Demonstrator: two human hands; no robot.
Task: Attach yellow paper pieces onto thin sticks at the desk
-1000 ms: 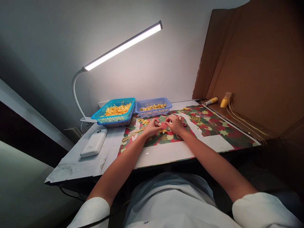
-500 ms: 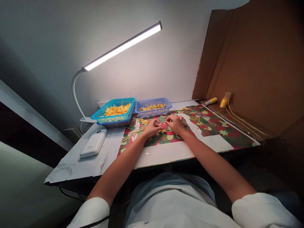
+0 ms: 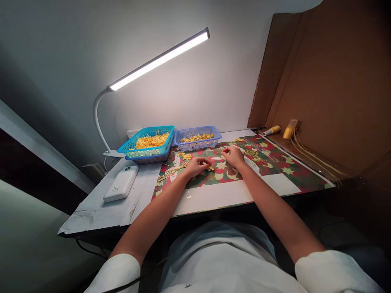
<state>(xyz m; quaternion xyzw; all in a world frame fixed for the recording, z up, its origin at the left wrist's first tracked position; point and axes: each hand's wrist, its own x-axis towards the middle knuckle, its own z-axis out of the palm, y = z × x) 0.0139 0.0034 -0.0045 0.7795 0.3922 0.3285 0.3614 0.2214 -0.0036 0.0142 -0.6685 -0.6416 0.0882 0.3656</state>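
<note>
My left hand (image 3: pixel 197 166) is closed in a pinch over the patterned red and green mat (image 3: pixel 220 176). A small yellow ribbon-like piece (image 3: pixel 211 168) shows at its fingertips. Further right, my right hand (image 3: pixel 233 156) is also pinched, its fingertips pointing left; whatever they hold, if anything, is too small to make out. Beside my left hand lie several thin gold-coloured strands (image 3: pixel 171 172) and a few loose yellow pieces (image 3: pixel 184 156). A tangle of fine yellow bits (image 3: pixel 252 154) rests to the right of my right hand.
At the back stand a turquoise basket (image 3: pixel 130 153) of yellow pieces, stacked on another basket, and a purple basket (image 3: pixel 198 145) with more. A white power bank (image 3: pixel 121 185) lies left under a lit lamp (image 3: pixel 161 59). Yellow thread spools (image 3: pixel 288 130) sit by the cardboard wall (image 3: pixel 330 81).
My right hand has moved right, away from my left hand, widening the gap between them. My left hand has stayed nearly in place, with its fingers beside the yellow piece.
</note>
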